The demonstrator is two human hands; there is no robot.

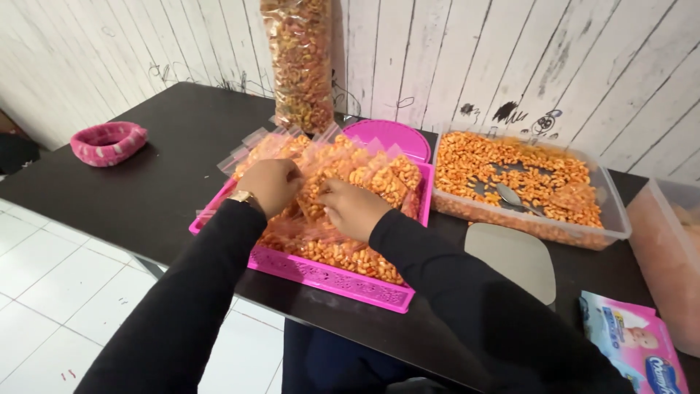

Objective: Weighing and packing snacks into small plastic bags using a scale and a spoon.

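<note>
Both hands worked over a pink basket (343, 281) that sat on a dark worktop (168, 157), close to its near edge. The basket was heaped with small clear bags of orange snacks (364, 171). The left hand (271, 184), with a gold watch (241, 196) at the wrist, lay curled on top of the heap, its fingers bent down onto a bag; whether they pinched it could not be told. The right hand (352, 208) rested just beside it, fingers closed on the edge of one small bag in the middle of the pile. Both arms wore black sleeves (467, 292).

Behind the basket a round pink lid (390, 137) lay flat, and a tall clear sack of mixed snacks (300, 62) stood upright against the white plank wall (510, 51). To the right of the basket stood a clear plastic tub (609, 222) holding loose orange snacks, with a metal spoon (512, 197) lying in them. A pale flat lid (516, 257) lay on the worktop in front of the tub. Further right, another clear tub (667, 255) was cut off by the edge of the view, and a pink and blue pack of wipes (634, 343) lay at the near right corner. Well apart, at the far left of the worktop, sat a small pink woven bowl (108, 142). White floor tiles (65, 292) showed below the worktop.
</note>
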